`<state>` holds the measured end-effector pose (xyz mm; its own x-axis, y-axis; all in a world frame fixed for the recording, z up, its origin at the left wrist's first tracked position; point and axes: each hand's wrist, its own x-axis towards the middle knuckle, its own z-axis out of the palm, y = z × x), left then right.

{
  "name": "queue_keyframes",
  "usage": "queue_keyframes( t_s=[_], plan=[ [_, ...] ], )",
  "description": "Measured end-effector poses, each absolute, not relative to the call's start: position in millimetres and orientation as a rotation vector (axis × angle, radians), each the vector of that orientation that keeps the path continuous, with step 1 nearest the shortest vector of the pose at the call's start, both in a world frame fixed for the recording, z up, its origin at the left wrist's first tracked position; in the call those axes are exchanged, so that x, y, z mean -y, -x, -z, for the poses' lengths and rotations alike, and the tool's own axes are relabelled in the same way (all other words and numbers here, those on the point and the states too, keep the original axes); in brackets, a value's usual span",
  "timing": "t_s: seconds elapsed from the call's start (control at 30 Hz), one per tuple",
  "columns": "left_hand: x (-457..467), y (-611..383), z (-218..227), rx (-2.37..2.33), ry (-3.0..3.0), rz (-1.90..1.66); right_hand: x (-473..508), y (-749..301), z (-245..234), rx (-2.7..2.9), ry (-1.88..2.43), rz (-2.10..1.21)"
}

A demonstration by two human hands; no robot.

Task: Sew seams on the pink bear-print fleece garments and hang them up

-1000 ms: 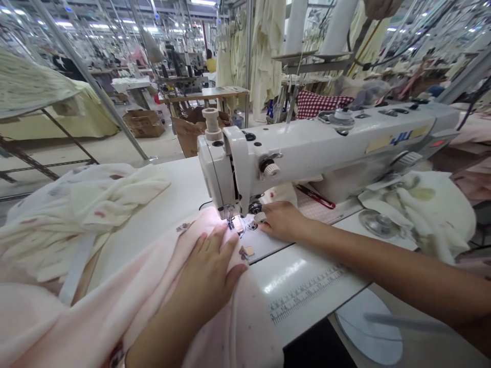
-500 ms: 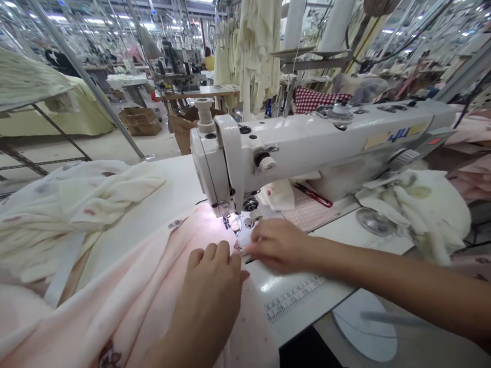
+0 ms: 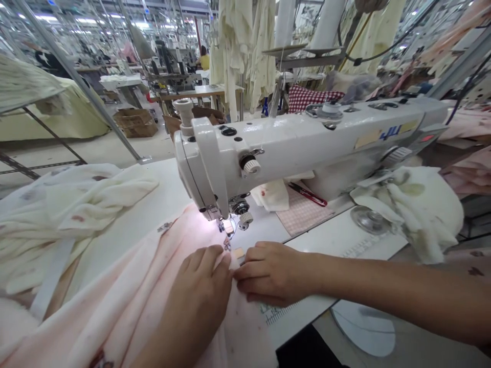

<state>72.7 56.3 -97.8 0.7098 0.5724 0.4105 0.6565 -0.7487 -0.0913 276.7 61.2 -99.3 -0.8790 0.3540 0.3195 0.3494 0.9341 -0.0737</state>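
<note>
A white sewing machine point(image 3: 307, 138) stands across the white table point(image 3: 153, 204). Pale pink fabric point(image 3: 130, 301) runs from the lower left up to the lit needle and presser foot point(image 3: 226, 227). My left hand point(image 3: 203, 286) lies on this fabric just in front of the needle, fingers curled and pressing on the edge. My right hand point(image 3: 268, 273) meets it from the right, fingers together, pinching the fabric edge beside a small tan tab point(image 3: 238, 253).
A heap of cream printed fabric point(image 3: 65, 209) lies on the table's left. Another cream bundle point(image 3: 418, 209) sits at the right by a metal disc point(image 3: 368, 219). Red-handled snips point(image 3: 307, 194) and pink checked cloth point(image 3: 303, 214) lie under the machine arm. Workstations and hanging garments fill the background.
My right hand has drawn back from the machine's needle area toward me and now meets my left hand at the fabric edge. The left hand's fingers have curled. The view shifted slightly.
</note>
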Motion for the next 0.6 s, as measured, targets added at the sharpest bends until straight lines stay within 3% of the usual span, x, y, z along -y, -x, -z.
queue_keyframes(
  t_s=[0.23, 0.6],
  plan=[
    [-63, -61, 104, 0.95, 2.81, 0.876, -63, -277, 98, 2.776, 0.5, 0.008],
    [-112, -53, 107, 1.036, 2.859, 0.709, -98, -264, 102, 2.68, 0.705, 0.136]
  ],
)
